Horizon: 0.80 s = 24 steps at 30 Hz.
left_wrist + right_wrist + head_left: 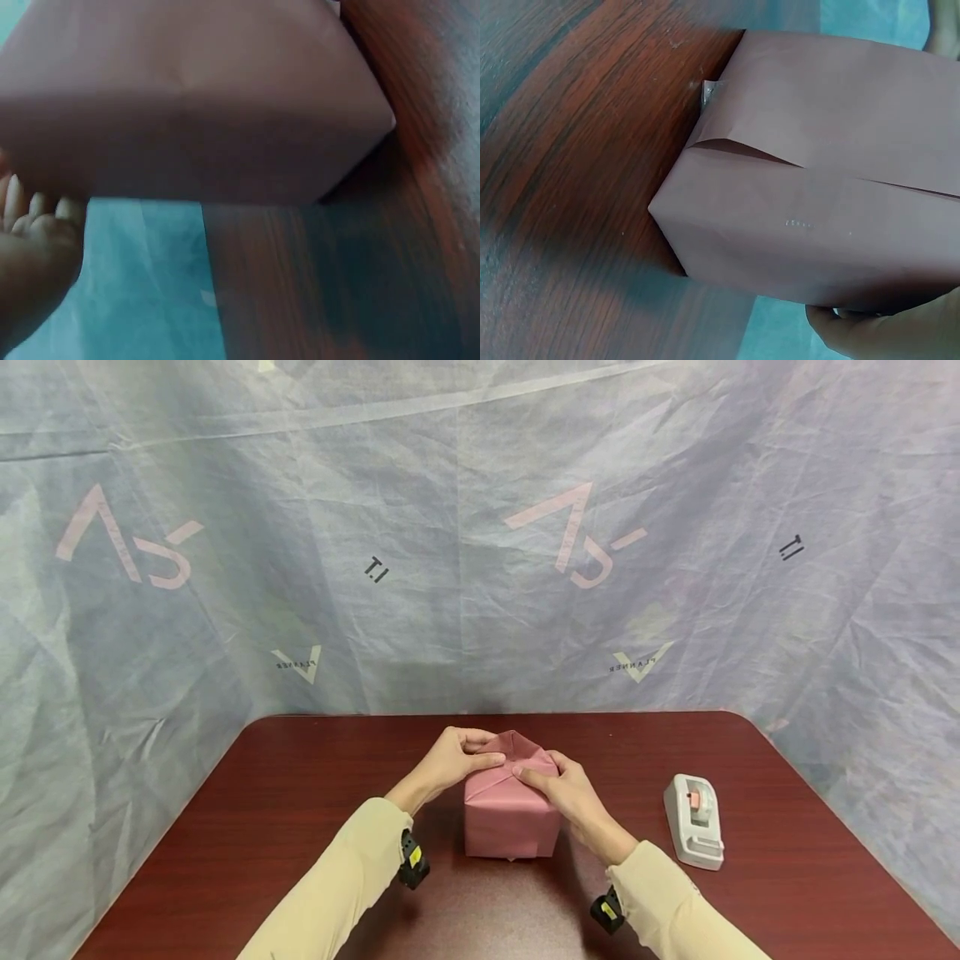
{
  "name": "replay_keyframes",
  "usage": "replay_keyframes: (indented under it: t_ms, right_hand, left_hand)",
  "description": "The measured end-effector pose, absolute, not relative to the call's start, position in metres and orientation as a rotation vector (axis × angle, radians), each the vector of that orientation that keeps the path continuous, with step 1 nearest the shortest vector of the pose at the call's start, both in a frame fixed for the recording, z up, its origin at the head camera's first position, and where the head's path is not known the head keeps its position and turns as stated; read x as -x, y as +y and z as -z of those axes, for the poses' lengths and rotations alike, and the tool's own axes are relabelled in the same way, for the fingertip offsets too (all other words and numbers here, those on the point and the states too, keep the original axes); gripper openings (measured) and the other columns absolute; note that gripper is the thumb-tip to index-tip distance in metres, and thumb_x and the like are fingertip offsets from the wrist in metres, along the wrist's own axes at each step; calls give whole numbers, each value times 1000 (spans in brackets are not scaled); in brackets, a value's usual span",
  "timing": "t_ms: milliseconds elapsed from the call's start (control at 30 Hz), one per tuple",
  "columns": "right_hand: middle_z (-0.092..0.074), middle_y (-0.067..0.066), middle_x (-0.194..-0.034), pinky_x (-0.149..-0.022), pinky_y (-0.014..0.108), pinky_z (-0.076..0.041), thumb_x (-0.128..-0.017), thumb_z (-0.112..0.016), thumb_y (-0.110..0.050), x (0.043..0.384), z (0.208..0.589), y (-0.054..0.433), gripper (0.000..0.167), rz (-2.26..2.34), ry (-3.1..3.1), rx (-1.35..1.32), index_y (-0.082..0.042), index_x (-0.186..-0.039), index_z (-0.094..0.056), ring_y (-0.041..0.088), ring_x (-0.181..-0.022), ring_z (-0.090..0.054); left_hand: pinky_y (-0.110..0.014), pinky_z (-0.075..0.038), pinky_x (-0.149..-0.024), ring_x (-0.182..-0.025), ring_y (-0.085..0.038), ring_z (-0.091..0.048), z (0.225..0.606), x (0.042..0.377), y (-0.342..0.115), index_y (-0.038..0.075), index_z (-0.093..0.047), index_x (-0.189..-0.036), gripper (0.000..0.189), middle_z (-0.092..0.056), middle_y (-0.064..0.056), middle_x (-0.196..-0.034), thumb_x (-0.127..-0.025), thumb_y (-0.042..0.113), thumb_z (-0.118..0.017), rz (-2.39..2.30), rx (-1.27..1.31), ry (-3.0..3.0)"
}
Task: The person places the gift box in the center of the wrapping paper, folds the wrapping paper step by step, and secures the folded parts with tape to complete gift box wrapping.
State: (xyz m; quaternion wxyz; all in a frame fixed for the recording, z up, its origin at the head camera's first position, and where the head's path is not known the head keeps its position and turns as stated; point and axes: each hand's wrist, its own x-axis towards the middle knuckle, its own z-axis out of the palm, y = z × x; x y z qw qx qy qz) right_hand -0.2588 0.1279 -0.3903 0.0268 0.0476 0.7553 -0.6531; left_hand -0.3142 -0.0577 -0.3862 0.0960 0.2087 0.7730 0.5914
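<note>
A box in pink wrapping paper (512,831) stands upright on the table, with a folded, pointed flap (513,742) at its top. At the flap's left edge my left hand (450,758) pinches the paper, thumb on top and fingers behind. My right hand (572,793) holds the paper at the top right corner, its thumb lying across the fold and its fingers partly hidden behind. In the right wrist view a seam gapes along the side of the wrapped box (840,112), and a bit of clear tape (709,91) sticks out near its bottom edge.
A white tape dispenser (693,822) with a pinkish core lies to the right of the box. The dark red wooden table (300,827) has rounded far corners. Behind it hangs a grey printed cloth (450,568).
</note>
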Motion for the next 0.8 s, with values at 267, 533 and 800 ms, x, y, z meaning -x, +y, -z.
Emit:
replay_keyframes:
  t_ms: [267, 533, 800]
  right_hand:
    - [-63, 5, -91, -64, 26, -47, -75, -74, -26, 260, 391, 127, 35, 1989, 2377, -170, -8, -103, -62, 13, -69, -57]
    - [-63, 6, -92, -63, 26, -48, -76, -72, -25, 259, 390, 128, 34, 1981, 2382, -165, -8, -104, -62, 13, -69, -57]
    - [-64, 6, -90, -62, 27, -49, -75, -73, -28, 257, 390, 129, 37, 2002, 2340, -154, -8, -105, -62, 13, -68, -59]
  left_hand:
    - [-26, -50, -81, -92, -7, -62, 392, 313, -80, -2, -54, -123, 34, -64, -14, -112, -90, 7, -55, -1812, -684, 2019]
    - [-26, -51, -78, -89, -10, -63, 390, 303, -73, 7, -60, -119, 36, -66, -13, -108, -85, 17, -65, -1753, -634, 2155]
    - [-27, -51, -75, -86, -12, -62, 395, 292, -59, 16, -56, -122, 44, -63, -5, -110, -81, 30, -68, -1760, -566, 2205]
